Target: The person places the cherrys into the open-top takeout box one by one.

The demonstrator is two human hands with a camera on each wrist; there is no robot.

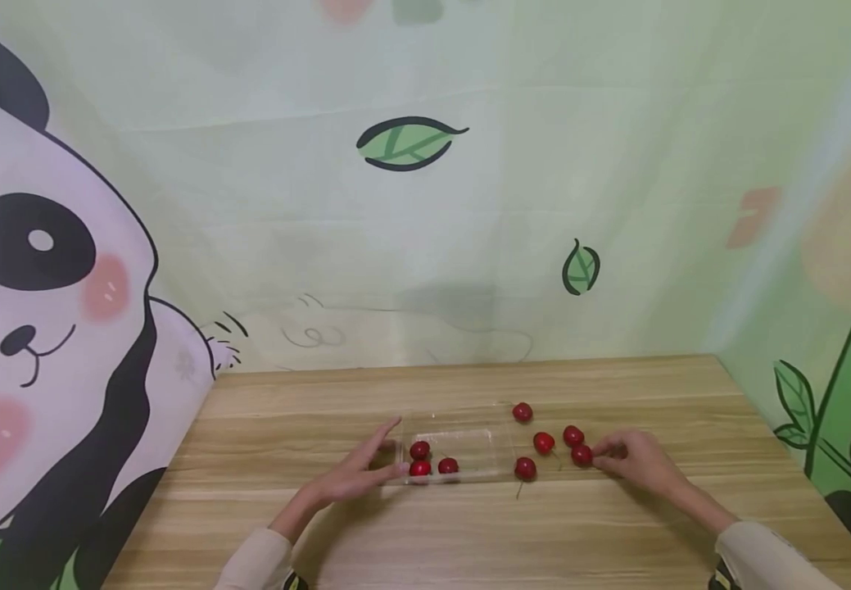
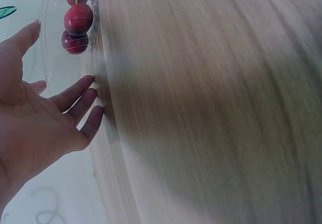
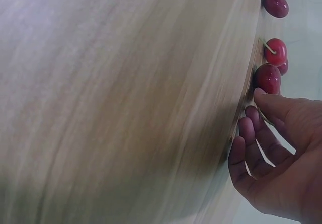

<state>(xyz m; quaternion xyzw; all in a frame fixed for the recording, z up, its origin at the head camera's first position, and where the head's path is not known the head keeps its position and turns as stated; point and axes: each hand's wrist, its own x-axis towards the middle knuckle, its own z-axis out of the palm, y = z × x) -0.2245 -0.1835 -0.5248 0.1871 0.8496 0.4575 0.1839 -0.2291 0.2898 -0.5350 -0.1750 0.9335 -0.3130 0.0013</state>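
Observation:
A clear plastic tray (image 1: 496, 449) lies on the wooden table with three red cherries at its left end, one of them this cherry (image 2: 78, 19) with a green stem. My left hand (image 1: 355, 474) is at the tray's left end, fingers spread and fairly straight, thumb by the near corner and a fingertip by the far one. To the right of the tray, my right hand (image 1: 639, 460) pinches a dark red cherry (image 3: 267, 78) near its stem between thumb and forefinger. The other fingers of that hand curl loosely close over the tabletop.
Several loose cherries lie between the tray and my right hand: one at the back (image 1: 522, 412), a brighter cherry (image 1: 544, 443), a cherry (image 1: 572, 435) beside the pinched one, and a cherry (image 1: 525, 469) with its stem toward me. A printed cloth (image 1: 469, 246) hangs behind the table.

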